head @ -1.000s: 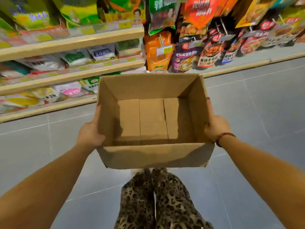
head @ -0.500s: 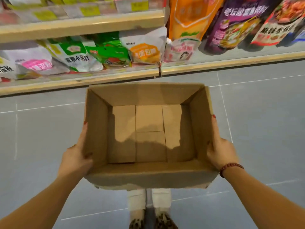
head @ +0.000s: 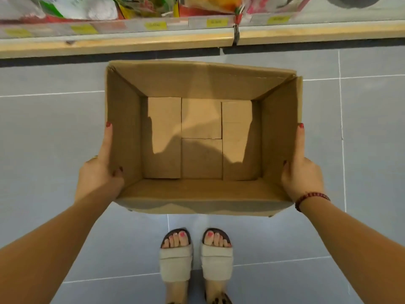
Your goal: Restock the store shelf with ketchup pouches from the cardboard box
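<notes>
Nearest to me, at the bottom of the head view, two feet in pale open-toed sandals (head: 175,262) stand side by side on the grey tiled floor (head: 43,128), toes pointing toward the shelf. Both bare forearms reach forward from the lower corners.

Just past the feet is the cardboard box (head: 203,205), held between the two hands, open side up. The left hand (head: 98,178) grips the left wall. Its fingers (head: 107,139) lie straight along the outside of the cardboard and the thumb hooks over the rim to press on the inner face, so the wall is pinched between them. The right hand (head: 302,176) mirrors it on the right wall, with one finger stretched forward along the outside and the thumb tip just showing over the rim. A dark red beaded bracelet (head: 311,197) sits on that wrist. Neither hand holds anything besides the box.

Looking down into the box I see plain brown walls and the folded bottom flaps, partly in shadow and partly lit. The box sits level and square to me, over the floor between the feet and the shelf — I cannot tell whether its base touches the tiles.

Beyond the far wall of the box runs the pale wooden edge of the store shelf (head: 109,43), with a join right of centre. A clear strip above it carries yellow price tags (head: 155,25), too blurred to read. Farthest off, colourful packets (head: 87,7) lie on the shelf, cut off by the top of the frame — I cannot tell whether any are ketchup pouches.
</notes>
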The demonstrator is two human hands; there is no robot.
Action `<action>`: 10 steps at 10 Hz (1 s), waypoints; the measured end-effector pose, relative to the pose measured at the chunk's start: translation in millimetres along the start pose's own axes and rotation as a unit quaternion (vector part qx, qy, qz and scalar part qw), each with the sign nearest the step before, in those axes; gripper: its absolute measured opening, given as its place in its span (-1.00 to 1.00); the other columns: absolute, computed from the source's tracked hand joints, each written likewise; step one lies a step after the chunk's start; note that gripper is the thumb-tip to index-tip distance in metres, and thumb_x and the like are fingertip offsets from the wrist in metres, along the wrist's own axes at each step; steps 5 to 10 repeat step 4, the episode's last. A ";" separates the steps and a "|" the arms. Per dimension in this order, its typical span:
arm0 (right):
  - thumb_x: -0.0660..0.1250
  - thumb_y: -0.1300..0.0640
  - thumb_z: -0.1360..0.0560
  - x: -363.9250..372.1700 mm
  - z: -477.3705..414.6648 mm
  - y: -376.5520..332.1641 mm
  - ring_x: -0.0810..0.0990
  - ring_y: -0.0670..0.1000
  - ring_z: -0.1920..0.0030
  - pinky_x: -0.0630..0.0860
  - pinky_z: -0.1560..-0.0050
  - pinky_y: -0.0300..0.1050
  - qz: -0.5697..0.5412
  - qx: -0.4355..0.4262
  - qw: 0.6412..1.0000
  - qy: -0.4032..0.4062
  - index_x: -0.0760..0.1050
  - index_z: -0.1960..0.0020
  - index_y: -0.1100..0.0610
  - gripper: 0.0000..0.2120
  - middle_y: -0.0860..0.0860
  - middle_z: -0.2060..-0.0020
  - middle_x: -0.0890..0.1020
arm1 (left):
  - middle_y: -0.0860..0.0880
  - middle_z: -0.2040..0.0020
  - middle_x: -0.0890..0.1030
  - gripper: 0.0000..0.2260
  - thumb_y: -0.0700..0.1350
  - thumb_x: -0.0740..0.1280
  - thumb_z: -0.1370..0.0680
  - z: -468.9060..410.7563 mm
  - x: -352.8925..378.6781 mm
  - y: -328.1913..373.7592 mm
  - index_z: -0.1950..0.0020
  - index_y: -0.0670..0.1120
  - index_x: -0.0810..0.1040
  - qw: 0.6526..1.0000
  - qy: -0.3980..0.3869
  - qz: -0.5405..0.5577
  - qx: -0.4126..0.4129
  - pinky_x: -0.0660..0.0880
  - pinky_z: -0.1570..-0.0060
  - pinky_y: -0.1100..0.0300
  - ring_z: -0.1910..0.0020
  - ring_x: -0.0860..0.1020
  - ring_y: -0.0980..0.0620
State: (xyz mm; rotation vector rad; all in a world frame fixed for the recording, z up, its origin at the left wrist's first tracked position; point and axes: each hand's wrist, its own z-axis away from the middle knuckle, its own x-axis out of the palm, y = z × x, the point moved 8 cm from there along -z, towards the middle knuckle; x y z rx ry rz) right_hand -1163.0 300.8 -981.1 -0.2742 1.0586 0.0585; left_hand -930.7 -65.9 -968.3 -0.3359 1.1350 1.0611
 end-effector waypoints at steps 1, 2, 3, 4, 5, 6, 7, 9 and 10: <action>0.20 0.31 -0.49 14.6 -0.5 10.1 0.40 0.03 0.52 0.25 0.51 -0.25 -0.032 0.007 0.998 0.045 -0.49 -0.38 -0.27 -0.04 0.04 0.50 0.40 | 0.05 0.37 0.36 -0.08 -0.26 0.30 -0.48 0.8 11.1 -6.1 -0.41 0.41 -0.28 0.999 0.049 0.005 0.006 0.33 0.45 0.27 0.46 0.35 0.06; 0.19 0.31 -0.49 18.9 -7.2 16.2 0.41 0.04 0.51 0.32 0.47 -0.20 -0.043 0.002 0.998 0.048 -0.47 -0.37 -0.31 -0.04 0.04 0.48 0.40 | 0.01 0.39 0.36 -0.08 -0.26 0.30 -0.46 -5.2 16.8 -7.5 -0.41 0.42 -0.27 0.998 0.063 0.022 0.003 0.40 0.38 0.16 0.46 0.35 0.04; 0.18 0.32 -0.50 19.7 -4.3 15.1 0.39 0.02 0.50 0.24 0.49 -0.25 -0.029 0.005 0.999 0.037 -0.46 -0.40 -0.26 -0.06 0.05 0.48 0.40 | -0.04 0.38 0.39 -0.06 -0.28 0.29 -0.45 -2.0 18.5 -9.4 -0.41 0.41 -0.29 0.999 0.041 0.015 0.009 0.35 0.40 0.17 0.44 0.35 0.03; 0.18 0.31 -0.52 16.6 0.5 5.1 0.39 0.02 0.49 0.19 0.50 -0.26 -0.019 0.016 1.000 0.014 -0.46 -0.42 -0.20 -0.09 0.07 0.46 0.40 | -0.04 0.36 0.38 -0.05 -0.28 0.29 -0.46 0.7 17.2 -3.4 -0.40 0.38 -0.34 1.000 0.016 -0.015 0.011 0.37 0.36 0.10 0.42 0.35 0.00; 0.18 0.31 -0.52 16.6 0.5 5.1 0.39 0.02 0.49 0.19 0.50 -0.26 -0.019 0.016 1.000 0.014 -0.46 -0.42 -0.20 -0.09 0.07 0.46 0.40 | -0.04 0.36 0.38 -0.05 -0.28 0.29 -0.46 0.7 17.2 -3.4 -0.40 0.38 -0.34 1.000 0.016 -0.015 0.011 0.37 0.36 0.10 0.42 0.35 0.00; 0.18 0.31 -0.52 16.6 0.5 5.1 0.39 0.02 0.49 0.19 0.50 -0.26 -0.019 0.016 1.000 0.014 -0.46 -0.42 -0.20 -0.09 0.07 0.46 0.40 | -0.04 0.36 0.38 -0.05 -0.28 0.29 -0.46 0.7 17.2 -3.4 -0.40 0.38 -0.34 1.000 0.016 -0.015 0.011 0.37 0.36 0.10 0.42 0.35 0.00; 0.18 0.31 -0.52 16.6 0.5 5.1 0.39 0.02 0.49 0.19 0.50 -0.26 -0.019 0.016 1.000 0.014 -0.46 -0.42 -0.20 -0.09 0.07 0.46 0.40 | -0.04 0.36 0.38 -0.05 -0.28 0.29 -0.46 0.7 17.2 -3.4 -0.40 0.38 -0.34 1.000 0.016 -0.015 0.011 0.37 0.36 0.10 0.42 0.35 0.00; 0.18 0.31 -0.52 16.6 0.5 5.1 0.39 0.02 0.49 0.19 0.50 -0.26 -0.019 0.016 1.000 0.014 -0.46 -0.42 -0.20 -0.09 0.07 0.46 0.40 | -0.04 0.36 0.38 -0.05 -0.28 0.29 -0.46 0.7 17.2 -3.4 -0.40 0.38 -0.34 1.000 0.016 -0.015 0.011 0.37 0.36 0.10 0.42 0.35 0.00; 0.18 0.31 -0.52 16.6 0.5 5.1 0.39 0.02 0.49 0.19 0.50 -0.26 -0.019 0.016 1.000 0.014 -0.46 -0.42 -0.20 -0.09 0.07 0.46 0.40 | -0.04 0.36 0.38 -0.05 -0.28 0.29 -0.46 0.7 17.2 -3.4 -0.40 0.38 -0.34 1.000 0.016 -0.015 0.011 0.37 0.36 0.10 0.42 0.35 0.00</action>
